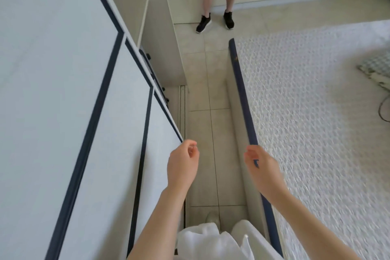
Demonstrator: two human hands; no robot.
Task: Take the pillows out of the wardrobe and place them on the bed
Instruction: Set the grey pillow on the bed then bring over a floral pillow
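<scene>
The wardrobe (69,82) fills the left side, its pale sliding doors framed in dark blue and closed. The bed (312,133) lies on the right, a white quilted mattress with a dark blue edge band. A checked pillow (375,67) rests at the bed's far right edge, partly cut off. My left hand (182,164) hovers just beside the front corner of the nearest wardrobe door, fingers loosely curled, holding nothing. My right hand (260,167) hangs over the mattress edge, fingers loosely apart and empty. No pillow inside the wardrobe is visible.
A narrow tiled aisle (209,133) runs between wardrobe and bed. Another person's legs in black shoes (215,21) stand at its far end by a cream wall. A dark cable (383,110) lies on the mattress at the right edge.
</scene>
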